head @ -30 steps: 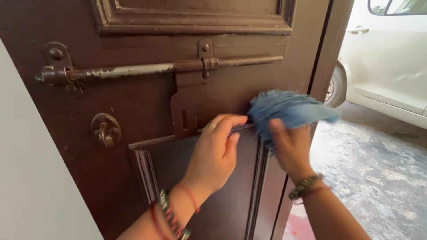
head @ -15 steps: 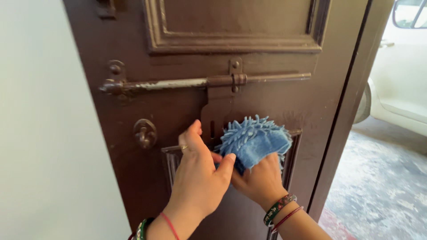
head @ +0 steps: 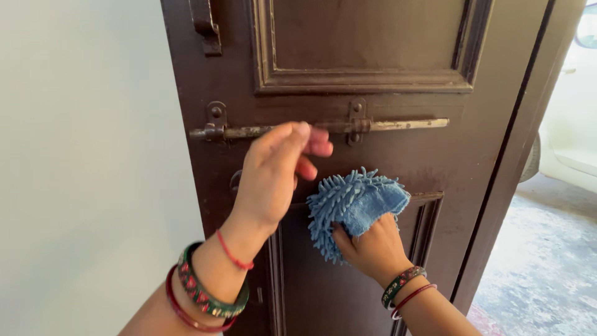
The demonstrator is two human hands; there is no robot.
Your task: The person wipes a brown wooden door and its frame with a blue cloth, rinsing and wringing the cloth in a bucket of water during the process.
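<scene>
Since half a second ago the left hand (head: 273, 171) has lifted off the blue fringed duster cloth (head: 354, 208) and now hovers, fingers loosely curled and empty, in front of the sliding bolt (head: 323, 128). That cloth is bunched in the right hand (head: 373, 249), which grips it and presses it against the brown door (head: 373, 155) at the lower panel's top edge. Left of the door is a pale wall (head: 81, 155); a white car (head: 572, 137) shows beyond its right edge.
</scene>
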